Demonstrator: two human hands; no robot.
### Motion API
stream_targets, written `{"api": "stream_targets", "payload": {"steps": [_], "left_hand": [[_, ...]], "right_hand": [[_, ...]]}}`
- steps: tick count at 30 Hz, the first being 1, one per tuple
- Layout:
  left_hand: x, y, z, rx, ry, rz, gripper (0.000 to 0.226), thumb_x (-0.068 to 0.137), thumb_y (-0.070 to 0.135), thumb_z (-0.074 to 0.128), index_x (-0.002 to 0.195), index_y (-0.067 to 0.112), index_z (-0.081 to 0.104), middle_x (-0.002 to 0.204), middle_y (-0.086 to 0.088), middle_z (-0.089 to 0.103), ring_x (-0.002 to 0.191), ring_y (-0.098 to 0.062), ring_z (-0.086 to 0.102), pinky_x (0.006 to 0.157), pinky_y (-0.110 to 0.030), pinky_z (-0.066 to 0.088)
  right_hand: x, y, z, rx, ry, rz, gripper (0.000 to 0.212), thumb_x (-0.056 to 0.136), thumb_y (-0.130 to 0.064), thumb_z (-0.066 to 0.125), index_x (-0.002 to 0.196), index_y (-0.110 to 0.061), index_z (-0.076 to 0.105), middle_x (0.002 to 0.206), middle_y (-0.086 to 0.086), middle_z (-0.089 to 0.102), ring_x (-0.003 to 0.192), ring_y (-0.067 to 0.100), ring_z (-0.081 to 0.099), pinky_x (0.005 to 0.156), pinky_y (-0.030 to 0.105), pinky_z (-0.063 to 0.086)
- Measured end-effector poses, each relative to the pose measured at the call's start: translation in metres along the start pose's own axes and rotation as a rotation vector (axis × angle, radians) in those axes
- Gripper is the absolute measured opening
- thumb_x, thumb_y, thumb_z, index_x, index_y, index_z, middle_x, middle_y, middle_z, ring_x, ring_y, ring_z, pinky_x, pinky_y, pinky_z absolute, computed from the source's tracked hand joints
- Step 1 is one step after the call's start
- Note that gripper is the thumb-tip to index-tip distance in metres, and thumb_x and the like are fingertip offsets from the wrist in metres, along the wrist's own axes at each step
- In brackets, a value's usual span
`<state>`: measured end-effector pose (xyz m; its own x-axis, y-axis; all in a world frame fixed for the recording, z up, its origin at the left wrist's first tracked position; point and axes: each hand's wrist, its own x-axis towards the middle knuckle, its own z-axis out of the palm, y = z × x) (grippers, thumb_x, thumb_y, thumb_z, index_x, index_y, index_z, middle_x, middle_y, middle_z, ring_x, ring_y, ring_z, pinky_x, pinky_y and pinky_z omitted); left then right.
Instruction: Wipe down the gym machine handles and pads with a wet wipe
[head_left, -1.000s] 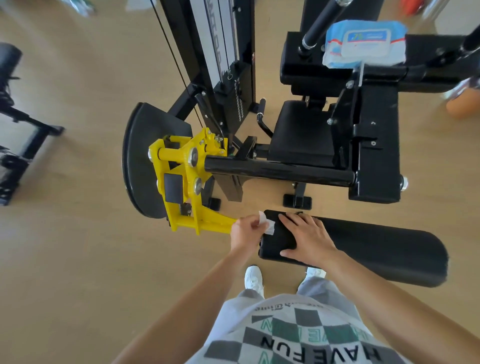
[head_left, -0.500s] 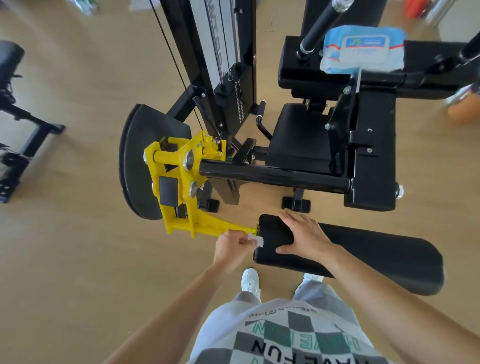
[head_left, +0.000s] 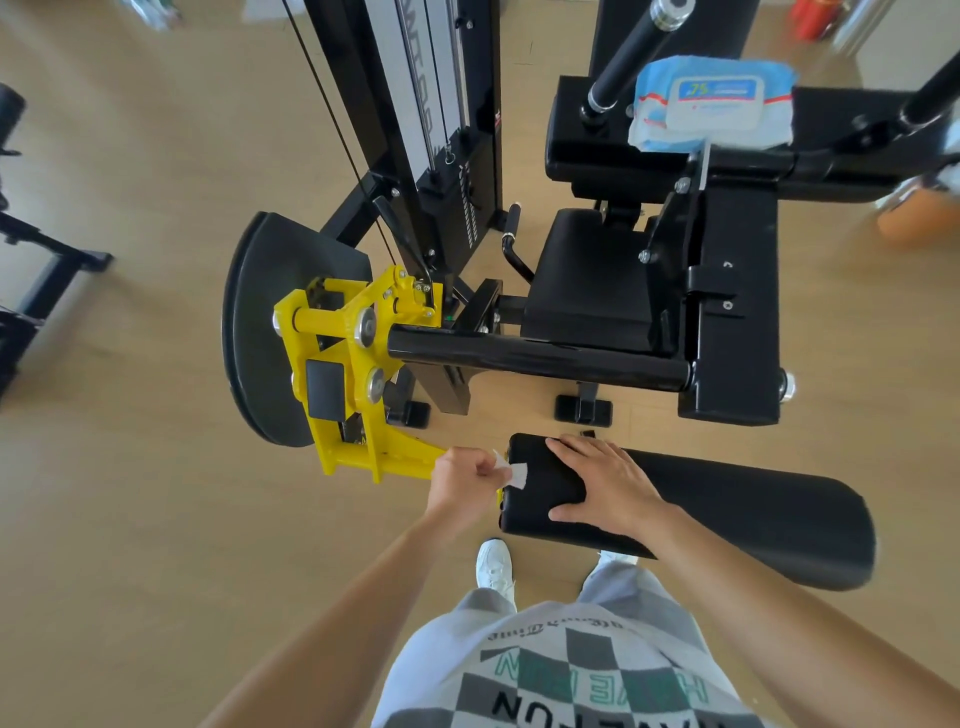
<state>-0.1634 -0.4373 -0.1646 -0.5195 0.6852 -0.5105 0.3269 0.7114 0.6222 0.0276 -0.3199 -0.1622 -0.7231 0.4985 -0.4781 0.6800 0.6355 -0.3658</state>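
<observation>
A long black roller pad, smooth and matte like vinyl over foam, lies across the lower middle of the view, rounded at its far right end and cut flat at the left. The right hand rests flat on top of it near the left end, fingers spread and grasping nothing. The left hand is clenched around a small white wet wipe, of which only a crumpled corner shows, pressed against the pad's flat left end; how much of the wipe is bunched inside the fist is hard to tell.

Just left of that hand a glossy yellow steel bracket, angular and bolted with round silver caps, runs out to meet the pad. Behind the bracket stands a black half-disc plate with a dull finish. A shiny black tube runs from the bracket to the right, under a square padded seat of the same matte black covering. The weight stack rises beyond, pale plates between black uprights with thin cables beside it.

On the upper black pad sits a soft blue packet of wipes, wrinkled plastic with a white rigid flip lid that is closed, so its contents are hidden. The floor is pale wood-look board
</observation>
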Motion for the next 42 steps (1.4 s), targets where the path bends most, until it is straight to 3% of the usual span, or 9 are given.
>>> {"api": "stream_targets", "payload": {"steps": [7,11,16,23,26,30,35,38,42], "left_hand": [[-0.018,-0.017,-0.003,0.059,-0.086,0.058,0.045,0.08,0.025,0.077,0.055,0.015,0.041,0.059,0.0,0.033,0.061,-0.016,0.028,0.056,-0.031,0.025],[-0.014,0.001,0.005,-0.046,0.048,-0.054,0.036,0.089,0.029,0.075,0.061,0.015,0.056,0.059,0.005,0.048,0.059,-0.012,0.041,0.051,-0.024,0.031],[0.002,0.016,0.015,-0.08,0.133,-0.081,0.029,0.092,0.032,0.073,0.076,0.008,0.07,0.068,0.0,0.059,0.067,-0.018,0.051,0.054,-0.028,0.037],[-0.017,-0.006,0.006,0.0,0.052,0.033,0.039,0.092,0.028,0.074,0.064,0.009,0.055,0.059,0.004,0.043,0.059,-0.012,0.035,0.049,-0.02,0.028],[-0.029,-0.018,0.007,0.022,0.033,0.058,0.048,0.091,0.026,0.074,0.058,0.017,0.04,0.057,0.004,0.036,0.059,-0.014,0.028,0.051,-0.022,0.029],[-0.036,-0.033,0.009,0.07,-0.026,0.067,0.051,0.089,0.027,0.075,0.06,0.017,0.035,0.059,0.004,0.034,0.063,-0.017,0.027,0.053,-0.025,0.024],[-0.034,-0.025,0.007,-0.063,0.054,0.006,0.051,0.091,0.027,0.073,0.058,0.017,0.035,0.056,0.006,0.031,0.06,-0.016,0.026,0.052,-0.028,0.022],[-0.023,-0.005,0.004,-0.131,0.149,-0.031,0.038,0.094,0.028,0.07,0.063,0.021,0.05,0.057,0.009,0.046,0.058,-0.013,0.039,0.051,-0.023,0.029],[-0.007,0.006,0.005,-0.134,0.212,-0.016,0.027,0.095,0.029,0.07,0.076,0.011,0.064,0.069,0.004,0.061,0.068,-0.018,0.053,0.06,-0.031,0.041]], "right_hand": [[0.011,0.009,-0.007,0.161,-0.052,0.018,0.102,0.076,-0.058,0.08,0.16,-0.032,0.027,0.161,-0.01,0.035,0.145,0.019,0.033,0.122,0.044,0.027],[0.007,0.007,-0.002,0.145,-0.01,0.018,0.101,0.079,-0.058,0.078,0.161,-0.031,0.024,0.165,-0.007,0.029,0.15,0.017,0.027,0.124,0.041,0.018],[0.002,0.007,-0.001,0.099,-0.005,0.022,0.099,0.084,-0.06,0.072,0.162,-0.033,0.018,0.168,-0.007,0.02,0.154,0.016,0.017,0.126,0.038,0.007],[0.01,0.008,-0.002,0.061,-0.04,0.091,0.098,0.078,-0.069,0.071,0.159,-0.044,0.022,0.168,-0.005,0.019,0.153,0.025,0.012,0.122,0.056,0.004],[0.011,0.008,-0.004,0.086,-0.043,0.095,0.098,0.076,-0.068,0.074,0.158,-0.044,0.025,0.161,-0.005,0.03,0.146,0.025,0.022,0.119,0.052,0.018],[0.012,0.01,-0.006,0.143,-0.03,0.12,0.094,0.075,-0.067,0.076,0.156,-0.043,0.033,0.148,-0.005,0.035,0.137,0.024,0.027,0.117,0.048,0.022],[0.01,0.012,-0.014,0.121,0.13,0.136,0.073,0.086,-0.058,0.07,0.15,-0.033,0.046,0.137,-0.005,0.052,0.131,0.021,0.044,0.114,0.046,0.03],[-0.003,0.008,-0.007,0.065,0.265,0.101,0.062,0.09,-0.055,0.066,0.144,-0.028,0.054,0.133,-0.005,0.056,0.126,0.021,0.05,0.11,0.044,0.036],[-0.028,-0.004,0.025,-0.06,0.384,0.084,0.064,0.093,-0.062,0.043,0.143,-0.024,0.055,0.141,-0.001,0.056,0.131,0.024,0.05,0.11,0.048,0.039]]}}
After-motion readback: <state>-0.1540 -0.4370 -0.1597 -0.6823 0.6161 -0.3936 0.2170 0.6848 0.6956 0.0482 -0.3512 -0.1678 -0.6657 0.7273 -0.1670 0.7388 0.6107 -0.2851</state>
